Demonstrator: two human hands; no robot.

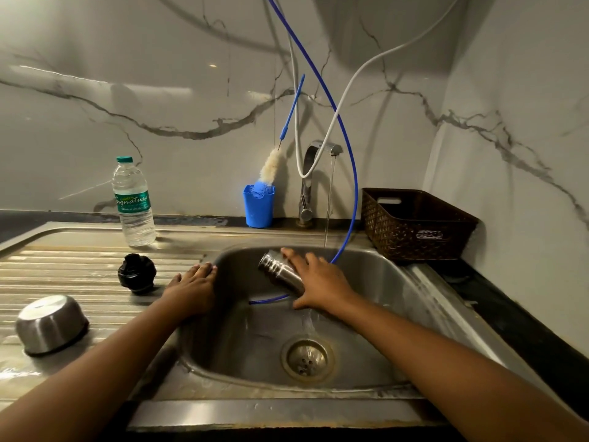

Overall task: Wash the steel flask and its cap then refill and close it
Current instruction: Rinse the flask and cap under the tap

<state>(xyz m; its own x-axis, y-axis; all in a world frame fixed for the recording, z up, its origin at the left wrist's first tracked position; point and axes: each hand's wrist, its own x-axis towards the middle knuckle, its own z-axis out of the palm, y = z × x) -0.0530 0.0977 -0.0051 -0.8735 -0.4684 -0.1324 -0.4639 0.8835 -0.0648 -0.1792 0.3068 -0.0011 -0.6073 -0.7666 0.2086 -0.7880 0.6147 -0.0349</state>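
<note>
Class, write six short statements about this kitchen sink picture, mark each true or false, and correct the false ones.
1. Water runs from the tap. True.
2. The right hand holds the flask upright on the draining board. False: the flask is tilted inside the sink.
3. The black cap is screwed onto the flask. False: it sits on the draining board, apart from the flask.
4. The left hand rests flat on the sink's edge. True.
5. The steel bowl lies upside down. True.
6. The brush lies in the sink. False: it stands in the blue cup.
</note>
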